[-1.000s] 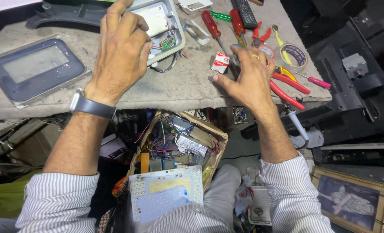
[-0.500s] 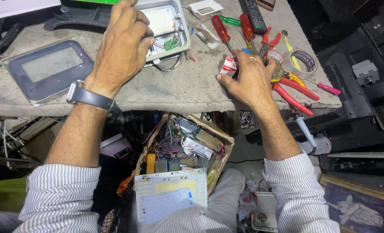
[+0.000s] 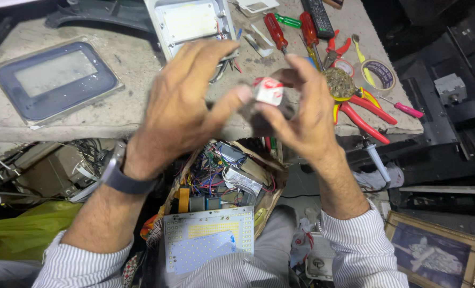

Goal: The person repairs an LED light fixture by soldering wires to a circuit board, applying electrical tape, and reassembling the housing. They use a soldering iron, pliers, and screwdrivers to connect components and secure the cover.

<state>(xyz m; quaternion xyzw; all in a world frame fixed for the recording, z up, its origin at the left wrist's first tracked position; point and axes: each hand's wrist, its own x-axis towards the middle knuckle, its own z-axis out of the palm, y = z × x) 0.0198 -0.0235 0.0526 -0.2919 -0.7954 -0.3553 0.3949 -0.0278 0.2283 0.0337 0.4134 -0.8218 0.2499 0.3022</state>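
Red-and-white, the small blurred roll (image 3: pixel 268 90) sits pinched between the fingers of both the left hand (image 3: pixel 187 104) and the right hand (image 3: pixel 304 109), held above the front edge of the dusty grey surface (image 3: pixel 131 114), near the red-handled pliers (image 3: pixel 361 109) and the grey lamp housing (image 3: pixel 190 24).
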